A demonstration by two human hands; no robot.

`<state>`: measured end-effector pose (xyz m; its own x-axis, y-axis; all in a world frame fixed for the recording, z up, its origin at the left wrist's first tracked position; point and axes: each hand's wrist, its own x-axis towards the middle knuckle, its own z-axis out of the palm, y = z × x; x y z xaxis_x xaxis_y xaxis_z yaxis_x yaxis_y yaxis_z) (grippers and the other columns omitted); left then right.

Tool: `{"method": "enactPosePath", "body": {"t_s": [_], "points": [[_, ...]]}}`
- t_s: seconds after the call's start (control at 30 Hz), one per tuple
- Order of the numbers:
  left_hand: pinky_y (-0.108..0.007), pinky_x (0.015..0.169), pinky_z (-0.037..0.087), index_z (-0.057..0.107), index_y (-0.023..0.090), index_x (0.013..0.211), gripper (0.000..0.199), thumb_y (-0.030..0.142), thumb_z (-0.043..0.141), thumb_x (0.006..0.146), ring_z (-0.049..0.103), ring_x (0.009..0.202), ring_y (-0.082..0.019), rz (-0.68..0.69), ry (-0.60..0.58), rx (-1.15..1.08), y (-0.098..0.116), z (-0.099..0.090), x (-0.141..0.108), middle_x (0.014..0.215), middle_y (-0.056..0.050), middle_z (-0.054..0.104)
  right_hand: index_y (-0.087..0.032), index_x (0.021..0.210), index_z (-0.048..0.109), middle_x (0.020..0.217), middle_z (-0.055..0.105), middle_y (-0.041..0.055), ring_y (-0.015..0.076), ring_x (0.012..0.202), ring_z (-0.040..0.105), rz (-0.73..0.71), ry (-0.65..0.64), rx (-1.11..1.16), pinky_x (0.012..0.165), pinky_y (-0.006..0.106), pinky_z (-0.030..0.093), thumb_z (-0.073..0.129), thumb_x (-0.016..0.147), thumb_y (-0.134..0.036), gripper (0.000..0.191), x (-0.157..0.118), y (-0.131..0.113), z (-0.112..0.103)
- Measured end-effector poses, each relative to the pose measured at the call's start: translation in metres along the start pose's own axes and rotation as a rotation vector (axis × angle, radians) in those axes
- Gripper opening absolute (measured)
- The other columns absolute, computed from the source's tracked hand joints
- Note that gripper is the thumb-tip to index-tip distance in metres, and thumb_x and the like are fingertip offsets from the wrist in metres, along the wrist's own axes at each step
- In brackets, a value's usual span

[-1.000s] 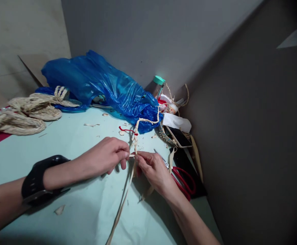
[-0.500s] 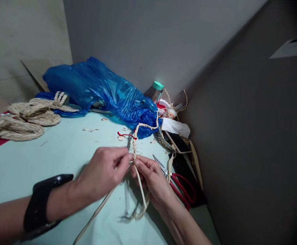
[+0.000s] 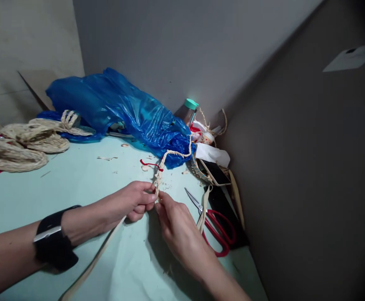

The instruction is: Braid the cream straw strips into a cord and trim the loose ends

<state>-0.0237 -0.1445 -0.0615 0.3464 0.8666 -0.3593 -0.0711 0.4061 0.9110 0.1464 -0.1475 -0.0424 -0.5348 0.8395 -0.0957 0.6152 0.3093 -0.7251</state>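
Left grip pinched on the near end of a pale braid; right grip touching there too, though from where I stand can't tell whether it holds a strand. Flat strip trails nearer from beneath left grip, over counter. Scissors just right of right grip. Beyond both: red thread on braid, then blue bag.

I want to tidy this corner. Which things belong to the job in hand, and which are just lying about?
Belong to the job:
braided cord, pinched in left hand, right hand at its end
red thread on it
loose strand
red-handled scissors, perhaps, though untouched

Just lying about, apparently:
blue plastic bag
phone
green-lidded bottle
woven straw pieces
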Motion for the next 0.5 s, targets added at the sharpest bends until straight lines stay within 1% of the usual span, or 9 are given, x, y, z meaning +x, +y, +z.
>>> {"method": "enactPosePath", "body": {"t_s": [0.07,0.1,0.2,0.27,0.3,0.37,0.4,0.43,0.5], "points": [[-0.023,0.043,0.008,0.052,0.018,0.076,0.02,0.035,0.062,0.077,0.021,0.046,-0.005,0.008,0.041,0.024,-0.003,0.001,0.0,0.062,0.007,0.044,-0.016,0.105,0.053,0.069,0.055,0.0007,0.0153,0.056,0.038,0.065,-0.005,-0.245,0.056,0.029,0.022,0.04,0.097,-0.012,0.015,-0.002,-0.005,0.002],[-0.023,0.042,0.008,0.052,0.018,0.073,0.02,0.035,0.061,0.077,0.022,0.044,-0.005,0.015,0.066,0.043,-0.004,0.002,0.001,0.061,0.006,0.047,-0.015,0.105,0.053,0.067,0.056,0.0012,0.0158,0.054,0.037,0.074,-0.018,-0.346,0.055,0.03,0.019,0.04,0.095,-0.009,0.017,-0.003,-0.006,0.004],[-0.024,0.042,0.01,0.057,0.017,0.065,0.021,0.035,0.063,0.073,0.025,0.041,-0.005,0.053,0.134,0.117,-0.01,0.001,0.005,0.057,0.003,0.054,-0.015,0.106,0.053,0.068,0.061,0.0036,0.017,0.051,0.038,0.017,-0.036,-0.566,0.054,0.032,0.015,0.039,0.092,-0.006,0.021,-0.004,-0.005,0.008],[-0.024,0.043,0.011,0.059,0.017,0.062,0.021,0.035,0.067,0.07,0.028,0.042,-0.006,0.077,0.158,0.157,-0.011,0.0,0.007,0.057,0.002,0.057,-0.016,0.106,0.054,0.067,0.063,0.0038,0.0171,0.049,0.04,-0.031,-0.031,-0.635,0.053,0.031,0.015,0.039,0.094,-0.008,0.021,-0.006,-0.005,0.004],[-0.024,0.043,0.012,0.06,0.017,0.061,0.021,0.034,0.067,0.069,0.029,0.042,-0.006,0.08,0.161,0.168,-0.01,0.0,0.007,0.056,0.002,0.057,-0.016,0.104,0.055,0.066,0.063,0.0033,0.0168,0.048,0.042,-0.045,-0.04,-0.64,0.053,0.031,0.016,0.039,0.096,-0.011,0.019,-0.006,-0.005,-0.001],[-0.025,0.042,0.011,0.06,0.017,0.062,0.02,0.035,0.066,0.07,0.026,0.041,-0.006,0.067,0.159,0.176,-0.008,-0.001,0.006,0.054,0.003,0.054,-0.018,0.098,0.057,0.065,0.064,0.0029,0.016,0.05,0.047,-0.054,-0.069,-0.605,0.051,0.029,0.019,0.038,0.102,-0.02,0.019,-0.008,-0.007,-0.018],[-0.025,0.042,0.01,0.06,0.017,0.063,0.02,0.035,0.065,0.071,0.023,0.041,-0.006,0.057,0.155,0.174,-0.006,-0.001,0.005,0.053,0.004,0.053,-0.02,0.094,0.058,0.068,0.066,0.0033,0.0156,0.053,0.052,-0.041,-0.082,-0.574,0.052,0.027,0.023,0.037,0.104,-0.026,0.024,-0.009,-0.007,-0.029],[-0.025,0.042,0.009,0.06,0.017,0.064,0.02,0.035,0.064,0.073,0.022,0.041,-0.006,0.046,0.15,0.169,-0.005,-0.001,0.004,0.053,0.004,0.052,-0.021,0.091,0.059,0.074,0.069,0.0045,0.0157,0.059,0.058,-0.016,-0.068,-0.558,0.054,0.026,0.027,0.035,0.106,-0.031,0.03,-0.009,-0.006,-0.041],[-0.025,0.043,0.009,0.06,0.017,0.066,0.021,0.034,0.062,0.077,0.021,0.042,-0.005,0.033,0.142,0.16,-0.004,0.0,0.001,0.056,0.004,0.053,-0.02,0.091,0.061,0.08,0.072,0.008,0.0188,0.068,0.066,0.153,0.103,-0.686,0.058,0.026,0.033,0.036,0.106,-0.032,0.031,-0.009,0.001,-0.062]]}}
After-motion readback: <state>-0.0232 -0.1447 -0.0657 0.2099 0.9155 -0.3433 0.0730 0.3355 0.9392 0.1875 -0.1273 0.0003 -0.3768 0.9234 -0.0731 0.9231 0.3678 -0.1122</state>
